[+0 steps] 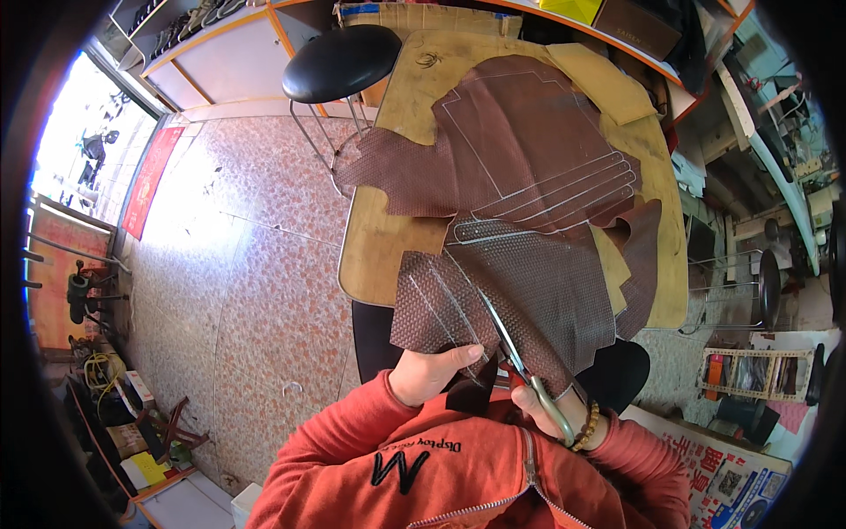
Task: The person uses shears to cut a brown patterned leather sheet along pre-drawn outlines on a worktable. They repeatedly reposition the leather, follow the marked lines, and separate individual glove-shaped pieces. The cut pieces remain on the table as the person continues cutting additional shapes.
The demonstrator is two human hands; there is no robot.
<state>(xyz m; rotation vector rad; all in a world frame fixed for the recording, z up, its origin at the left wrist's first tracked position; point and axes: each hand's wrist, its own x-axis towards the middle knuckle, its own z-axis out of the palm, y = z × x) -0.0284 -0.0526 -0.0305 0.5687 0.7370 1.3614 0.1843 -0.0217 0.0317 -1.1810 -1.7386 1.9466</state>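
Left hand (pixel 429 372): pinches the near edge of the brown leather (pixel 520 291).
Right hand (pixel 548 407): grips the scissors (pixel 515 353).
Risk: blades could slip off the drawn line if the leather slides.

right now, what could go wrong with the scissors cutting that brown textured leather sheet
1. The left hand pinches the brown textured leather sheet close beside the metal scissors in the right hand; a slip could nick the thumb.
2. The leather overhangs the tan wooden table unsupported, so it may sag and pull the cut off the pale drawn outline.
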